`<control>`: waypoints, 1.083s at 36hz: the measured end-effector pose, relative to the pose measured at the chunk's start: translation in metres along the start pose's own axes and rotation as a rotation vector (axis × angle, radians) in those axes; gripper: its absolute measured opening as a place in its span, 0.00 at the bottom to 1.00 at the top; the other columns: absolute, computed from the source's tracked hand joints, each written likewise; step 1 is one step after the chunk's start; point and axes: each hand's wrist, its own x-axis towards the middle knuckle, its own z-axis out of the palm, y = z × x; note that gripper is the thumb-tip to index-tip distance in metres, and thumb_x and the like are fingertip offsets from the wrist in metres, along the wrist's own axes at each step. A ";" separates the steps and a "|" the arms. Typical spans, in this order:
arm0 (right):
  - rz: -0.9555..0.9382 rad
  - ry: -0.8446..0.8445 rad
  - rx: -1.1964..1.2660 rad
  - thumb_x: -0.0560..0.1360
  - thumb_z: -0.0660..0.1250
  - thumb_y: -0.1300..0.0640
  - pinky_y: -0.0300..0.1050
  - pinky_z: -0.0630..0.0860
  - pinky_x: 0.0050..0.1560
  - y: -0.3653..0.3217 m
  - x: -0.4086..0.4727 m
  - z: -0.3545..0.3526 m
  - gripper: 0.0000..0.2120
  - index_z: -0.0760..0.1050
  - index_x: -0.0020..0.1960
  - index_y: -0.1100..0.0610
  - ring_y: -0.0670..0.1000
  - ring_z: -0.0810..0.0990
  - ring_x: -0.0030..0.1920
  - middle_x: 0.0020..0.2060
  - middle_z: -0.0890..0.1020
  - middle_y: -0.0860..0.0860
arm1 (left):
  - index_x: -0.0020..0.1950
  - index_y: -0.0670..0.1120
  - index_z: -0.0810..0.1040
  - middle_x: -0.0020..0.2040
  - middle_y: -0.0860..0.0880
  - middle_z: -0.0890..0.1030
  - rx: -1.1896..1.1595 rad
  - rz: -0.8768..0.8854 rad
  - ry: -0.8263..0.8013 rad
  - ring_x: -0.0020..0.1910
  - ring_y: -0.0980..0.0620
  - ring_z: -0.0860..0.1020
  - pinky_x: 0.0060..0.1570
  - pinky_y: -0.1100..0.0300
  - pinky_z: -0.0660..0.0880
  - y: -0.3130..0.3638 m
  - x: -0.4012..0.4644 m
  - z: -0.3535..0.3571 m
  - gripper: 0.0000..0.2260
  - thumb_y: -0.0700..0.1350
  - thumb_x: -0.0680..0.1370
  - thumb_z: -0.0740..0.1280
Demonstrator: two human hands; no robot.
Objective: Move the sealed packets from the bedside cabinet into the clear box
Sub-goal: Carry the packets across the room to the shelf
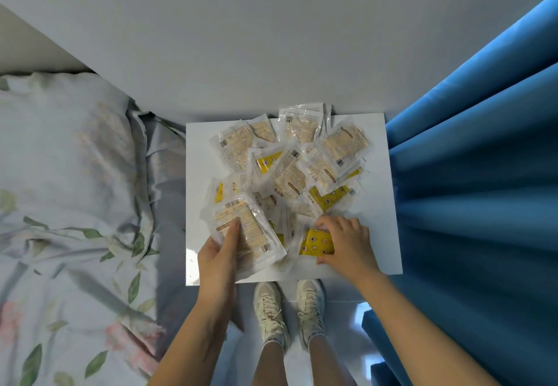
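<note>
**Early stage: packets being gathered, none boxed**

A small stack of sealed packets (pixel 247 231) is gripped by the left hand (pixel 218 260), thumb on top. The right hand (pixel 347 242) is curled onto a yellow packet (pixel 316 242). Beyond both hands, most of the pile (pixel 290 162) lies untouched on the bedside cabinet (pixel 383 234). The clear box is not in view.

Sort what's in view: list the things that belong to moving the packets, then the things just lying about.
Part of the job:
- sealed packets piled on the white bedside cabinet
- left hand holding a stack of packets
- right hand on a yellow packet
- no clear box in view

Lying about:
- floral bedding
- blue curtain
</note>
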 end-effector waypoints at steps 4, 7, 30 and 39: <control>-0.072 -0.077 0.045 0.70 0.72 0.46 0.47 0.69 0.53 0.001 0.001 -0.001 0.19 0.74 0.56 0.54 0.52 0.74 0.54 0.53 0.77 0.49 | 0.51 0.48 0.81 0.45 0.51 0.86 0.026 0.007 -0.016 0.45 0.54 0.84 0.48 0.57 0.77 -0.004 -0.001 0.003 0.07 0.49 0.77 0.67; -0.056 -0.192 0.349 0.70 0.73 0.48 0.40 0.71 0.49 -0.001 0.001 -0.011 0.18 0.75 0.55 0.58 0.47 0.73 0.50 0.49 0.71 0.47 | 0.52 0.47 0.81 0.46 0.51 0.86 0.028 0.001 -0.022 0.46 0.53 0.84 0.48 0.57 0.77 -0.004 -0.002 0.002 0.08 0.49 0.77 0.66; -0.222 -0.148 -0.242 0.65 0.77 0.61 0.50 0.70 0.64 0.009 0.066 -0.075 0.46 0.55 0.76 0.52 0.52 0.58 0.74 0.75 0.59 0.48 | 0.50 0.47 0.82 0.46 0.49 0.86 0.079 -0.052 -0.002 0.47 0.48 0.84 0.55 0.48 0.78 -0.019 -0.012 -0.008 0.08 0.48 0.78 0.66; -0.416 0.146 -0.430 0.62 0.78 0.47 0.49 0.57 0.59 0.014 0.054 -0.067 0.18 0.73 0.44 0.52 0.56 0.72 0.57 0.45 0.80 0.48 | 0.51 0.48 0.82 0.45 0.50 0.86 0.068 -0.041 -0.003 0.46 0.50 0.85 0.54 0.49 0.78 -0.015 -0.017 -0.011 0.07 0.48 0.78 0.66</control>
